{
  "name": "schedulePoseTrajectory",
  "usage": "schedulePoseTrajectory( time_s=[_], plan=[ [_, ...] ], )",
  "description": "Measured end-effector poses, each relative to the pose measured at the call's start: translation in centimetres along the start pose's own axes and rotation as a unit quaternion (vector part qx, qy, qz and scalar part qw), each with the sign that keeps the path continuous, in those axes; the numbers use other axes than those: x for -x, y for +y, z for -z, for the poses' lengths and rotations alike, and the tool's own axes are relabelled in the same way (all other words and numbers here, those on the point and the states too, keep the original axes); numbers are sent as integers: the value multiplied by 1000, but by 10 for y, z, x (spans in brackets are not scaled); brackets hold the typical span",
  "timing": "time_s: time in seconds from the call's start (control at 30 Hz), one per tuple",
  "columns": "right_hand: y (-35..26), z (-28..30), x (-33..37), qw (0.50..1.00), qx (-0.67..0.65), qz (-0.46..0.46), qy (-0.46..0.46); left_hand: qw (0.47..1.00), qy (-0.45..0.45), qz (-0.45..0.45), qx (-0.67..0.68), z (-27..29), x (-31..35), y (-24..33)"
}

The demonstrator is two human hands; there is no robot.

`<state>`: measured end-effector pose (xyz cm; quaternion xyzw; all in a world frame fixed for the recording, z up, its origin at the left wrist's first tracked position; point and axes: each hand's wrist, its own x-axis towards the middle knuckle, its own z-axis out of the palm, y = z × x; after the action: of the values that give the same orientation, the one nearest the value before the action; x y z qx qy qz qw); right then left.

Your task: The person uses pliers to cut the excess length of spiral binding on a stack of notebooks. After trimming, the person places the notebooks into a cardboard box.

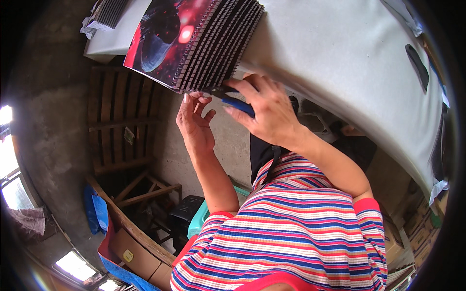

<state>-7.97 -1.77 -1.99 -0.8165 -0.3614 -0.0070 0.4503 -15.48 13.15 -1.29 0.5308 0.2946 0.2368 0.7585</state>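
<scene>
A stack of spiral-bound notebooks (pixel 167 41) lies at the table's near edge, its top cover red and dark. Their black coil bindings (pixel 213 46) face right, one above another. Blue-handled pliers (pixel 238 105) are in my right hand (pixel 272 106), thumb and fingers around the handles. The dark jaws point left at the lower end of the bindings; whether they grip a coil is hidden. There too, my left hand (pixel 196 123) has its thumb and fingertips close together at the stack's lower corner, the fingers curled. What they pinch is too small to make out.
A pale cloth covers the table (pixel 335 48). Another bound stack (pixel 108 13) lies at far left. On the right side rests a dark curved strip (pixel 417 67). Below are a wooden slatted frame (pixel 121 116), a turquoise plastic seat (pixel 198 220) and cardboard (pixel 133 254) edged in blue.
</scene>
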Motion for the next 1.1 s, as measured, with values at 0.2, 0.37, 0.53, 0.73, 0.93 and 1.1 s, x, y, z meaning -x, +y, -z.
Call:
schedulePoseTrajectory(
  time_s=[0.2, 0.37, 0.53, 0.73, 0.93, 1.1],
  plan=[
    [1, -2, -8, 987, 100, 95, 81, 1000, 15, -15, -5, -5, 0, -2],
    [-1, -1, -11, 992, 86, 84, 32, 1000, 14, -8, 0, -4, 0, 0],
    [-5, -1, -15, 936, -329, -65, -105, 1000, 20, -10, 13, -7, 0, -1],
    [-4, -1, -5, 995, -94, -24, -28, 1000, 3, -5, -10, -1, -1, 0],
    [-6, 3, -12, 988, 75, 90, 98, 1000, 17, -16, -12, -5, -2, -1],
    [-7, 5, -17, 987, 102, 105, 67, 999, 27, -23, -20, -7, 0, 0]
  ],
)
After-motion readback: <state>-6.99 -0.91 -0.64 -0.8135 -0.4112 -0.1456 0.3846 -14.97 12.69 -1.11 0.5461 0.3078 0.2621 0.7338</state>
